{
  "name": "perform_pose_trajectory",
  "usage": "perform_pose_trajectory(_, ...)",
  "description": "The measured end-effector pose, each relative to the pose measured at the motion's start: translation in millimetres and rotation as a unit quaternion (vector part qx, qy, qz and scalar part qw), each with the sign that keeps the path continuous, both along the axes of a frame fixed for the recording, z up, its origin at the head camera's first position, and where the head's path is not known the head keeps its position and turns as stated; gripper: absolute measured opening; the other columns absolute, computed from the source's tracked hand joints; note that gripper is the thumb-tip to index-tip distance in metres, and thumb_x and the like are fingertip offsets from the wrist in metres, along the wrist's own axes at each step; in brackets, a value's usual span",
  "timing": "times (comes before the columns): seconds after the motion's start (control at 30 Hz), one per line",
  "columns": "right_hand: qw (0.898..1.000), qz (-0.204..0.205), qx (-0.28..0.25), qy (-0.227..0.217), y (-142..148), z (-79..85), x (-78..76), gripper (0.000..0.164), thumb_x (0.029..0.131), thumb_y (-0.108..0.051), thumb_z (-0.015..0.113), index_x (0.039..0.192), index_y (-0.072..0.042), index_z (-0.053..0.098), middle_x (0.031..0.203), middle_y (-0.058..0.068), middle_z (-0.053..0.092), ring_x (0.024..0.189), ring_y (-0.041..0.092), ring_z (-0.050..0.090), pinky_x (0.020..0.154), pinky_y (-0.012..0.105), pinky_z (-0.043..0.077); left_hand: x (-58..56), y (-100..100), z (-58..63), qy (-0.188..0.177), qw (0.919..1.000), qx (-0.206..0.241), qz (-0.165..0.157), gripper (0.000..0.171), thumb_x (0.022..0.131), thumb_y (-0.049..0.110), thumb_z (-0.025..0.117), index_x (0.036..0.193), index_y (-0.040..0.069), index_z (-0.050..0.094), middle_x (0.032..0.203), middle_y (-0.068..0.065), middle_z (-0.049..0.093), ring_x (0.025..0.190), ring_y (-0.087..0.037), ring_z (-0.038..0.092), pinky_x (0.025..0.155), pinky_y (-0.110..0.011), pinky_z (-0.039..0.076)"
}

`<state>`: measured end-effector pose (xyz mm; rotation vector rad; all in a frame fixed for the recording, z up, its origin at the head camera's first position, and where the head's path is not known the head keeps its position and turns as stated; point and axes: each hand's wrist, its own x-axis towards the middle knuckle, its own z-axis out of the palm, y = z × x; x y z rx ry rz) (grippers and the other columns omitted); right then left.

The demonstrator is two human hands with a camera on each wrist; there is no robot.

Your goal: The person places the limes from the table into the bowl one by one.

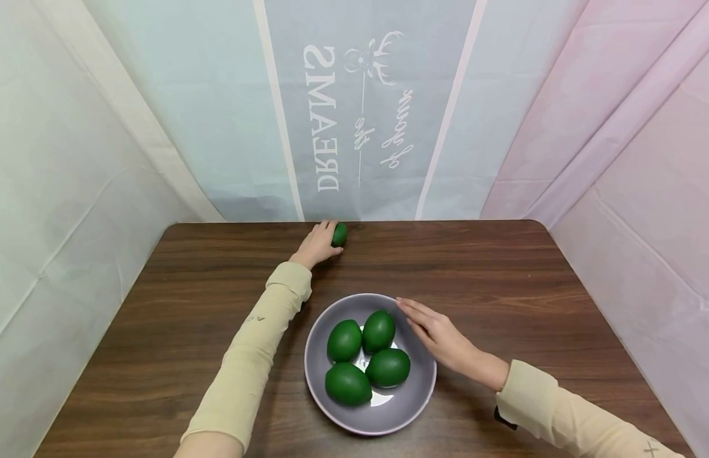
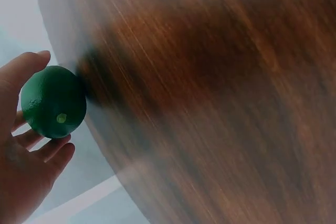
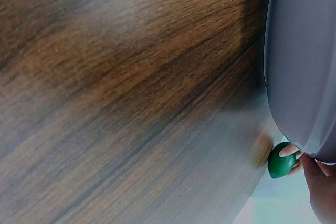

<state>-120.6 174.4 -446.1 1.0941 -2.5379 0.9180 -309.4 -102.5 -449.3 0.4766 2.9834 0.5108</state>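
At the far edge of the table (image 1: 468,267), my left hand (image 1: 318,244) grips a green lime (image 1: 339,235). The left wrist view shows that lime (image 2: 54,102) with the thumb on one side and the fingers curled on the other. My right hand (image 1: 442,337) lies along the right side of a grey-purple bowl (image 1: 368,427), its straight fingers touching the rim. Inside the bowl are several more limes, among them one lime (image 1: 347,384) at the front left and one lime (image 1: 379,331) at the back. In the right wrist view the bowl's outer wall (image 3: 299,61) fills the right side.
A pale blue and grey cloth (image 1: 365,127) with white lettering hangs right behind the table's far edge. White cloth walls (image 1: 56,191) stand at the left and right sides. Dark wood grain covers the tabletop around the bowl.
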Motion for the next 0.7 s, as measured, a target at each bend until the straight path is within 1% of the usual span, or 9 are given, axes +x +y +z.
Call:
perform_pose_trajectory(0.2, 1.0, 0.0, 0.0, -0.005, 0.2, 1.1, 1.0, 0.039, 0.087, 0.002, 0.056, 0.126, 0.0, 0.053, 0.128, 0.015, 0.052, 0.115, 0.029, 0.051, 0.088, 0.042, 0.047, 0.7, 1.0, -1.1, 0.007, 0.9999, 0.01, -0.012, 0.068, 0.083, 0.026, 0.067, 0.138, 0.005, 0.032, 0.133, -0.018, 0.038, 0.115, -0.033, 0.041, 0.093, -0.042, 0.04)
perform_pose_trajectory(0.4, 1.0, -0.002, 0.002, -0.007, 0.5, 0.2, 0.5, 0.04, 0.087, 0.001, 0.056, 0.126, 0.0, 0.053, 0.128, 0.014, 0.052, 0.116, 0.028, 0.051, 0.088, 0.042, 0.047, 6.1, 4.0, -1.1, -0.008, 0.9993, 0.018, -0.032, 0.064, 0.083, 0.024, 0.067, 0.135, 0.006, 0.035, 0.131, -0.016, 0.04, 0.114, -0.032, 0.042, 0.094, -0.041, 0.04)
perform_pose_trajectory(0.63, 1.0, -0.002, 0.0, -0.008, -0.3, 1.1, 1.5, 0.04, 0.087, 0.001, 0.057, 0.126, 0.0, 0.053, 0.129, 0.014, 0.052, 0.116, 0.028, 0.05, 0.088, 0.043, 0.046, 11.8, 4.1, -7.0, -0.015, 0.9979, -0.006, -0.063, 0.063, 0.083, 0.023, 0.067, 0.135, 0.007, 0.036, 0.131, -0.013, 0.041, 0.116, -0.03, 0.042, 0.096, -0.04, 0.039)
perform_pose_trajectory(0.7, 1.0, -0.003, -0.003, -0.005, -0.1, 1.4, 2.1, 0.04, 0.086, 0.002, 0.057, 0.125, 0.001, 0.053, 0.128, 0.015, 0.053, 0.115, 0.029, 0.051, 0.088, 0.044, 0.047, 13.2, 3.2, -8.4, -0.018, 0.9972, -0.003, -0.072, 0.063, 0.083, 0.022, 0.067, 0.136, 0.007, 0.035, 0.131, -0.014, 0.041, 0.116, -0.03, 0.042, 0.095, -0.04, 0.039)
